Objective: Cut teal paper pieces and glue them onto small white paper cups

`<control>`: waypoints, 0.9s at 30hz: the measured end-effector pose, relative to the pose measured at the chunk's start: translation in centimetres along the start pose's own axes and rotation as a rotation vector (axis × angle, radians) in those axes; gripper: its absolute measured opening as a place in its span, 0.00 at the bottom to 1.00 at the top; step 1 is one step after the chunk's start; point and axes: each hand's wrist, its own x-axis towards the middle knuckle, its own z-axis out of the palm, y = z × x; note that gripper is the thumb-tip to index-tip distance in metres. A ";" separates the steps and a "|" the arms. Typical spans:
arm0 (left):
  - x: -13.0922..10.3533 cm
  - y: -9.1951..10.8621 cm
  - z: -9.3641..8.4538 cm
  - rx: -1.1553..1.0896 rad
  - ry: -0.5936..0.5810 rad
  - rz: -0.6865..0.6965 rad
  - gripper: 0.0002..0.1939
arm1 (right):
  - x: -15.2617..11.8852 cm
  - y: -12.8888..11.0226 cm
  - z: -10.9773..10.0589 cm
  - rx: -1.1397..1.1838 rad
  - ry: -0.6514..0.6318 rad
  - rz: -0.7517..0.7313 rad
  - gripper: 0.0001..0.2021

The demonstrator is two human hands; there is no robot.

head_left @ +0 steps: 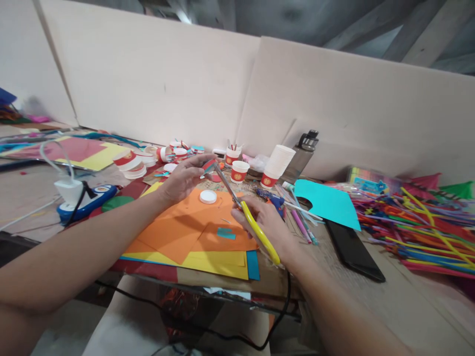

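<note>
My right hand (261, 220) is wrapped round a pair of scissors (256, 230) with yellow handles. Their blades point up and to the left, and the tips reach the piece in my other hand. Between the fingers of my left hand (183, 180) is pinched a small red and blue piece (208, 166), perhaps paper or a cut bit of cup. I cannot tell whether the blades are closed on it. Beneath both hands lie orange paper sheets (166, 235), bearing a white round lid (208, 197) and thin teal paper strips (225, 233).
Paper cups (239, 172) and a cup stack (278, 163) stand behind, near a bottle (302, 155). To the right lie a glue gun (272, 199), teal paper (330, 200), a black phone-like slab (354, 249) and pipe cleaners (419, 222). A blue power strip (87, 202) sits left.
</note>
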 end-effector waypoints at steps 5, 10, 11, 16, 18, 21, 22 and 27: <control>-0.1 0.1 0.0 0.029 -0.050 0.028 0.21 | -0.2 -0.5 0.0 -0.067 -0.062 0.064 0.13; -0.3 0.0 0.0 0.011 -0.106 0.027 0.21 | -0.3 -0.7 0.2 -0.076 -0.115 0.052 0.14; -0.3 0.0 0.0 0.010 -0.121 0.027 0.21 | -0.4 -0.8 0.2 -0.085 -0.124 0.044 0.14; -0.4 0.0 0.1 0.003 -0.174 0.040 0.22 | -0.5 -1.1 0.0 -0.117 -0.161 0.048 0.15; -0.4 0.1 0.2 0.004 -0.180 0.047 0.22 | -0.5 -1.1 0.0 -0.121 -0.157 0.053 0.15; -0.5 0.2 0.3 0.004 -0.183 0.056 0.22 | -0.4 -1.1 0.1 -0.120 -0.147 0.065 0.14; -0.5 0.3 0.3 0.005 -0.183 0.055 0.22 | -0.4 -1.1 0.1 -0.117 -0.144 0.067 0.13; -0.5 0.2 0.1 0.016 -0.176 0.057 0.22 | -0.5 -1.3 0.3 -0.101 -0.108 0.068 0.12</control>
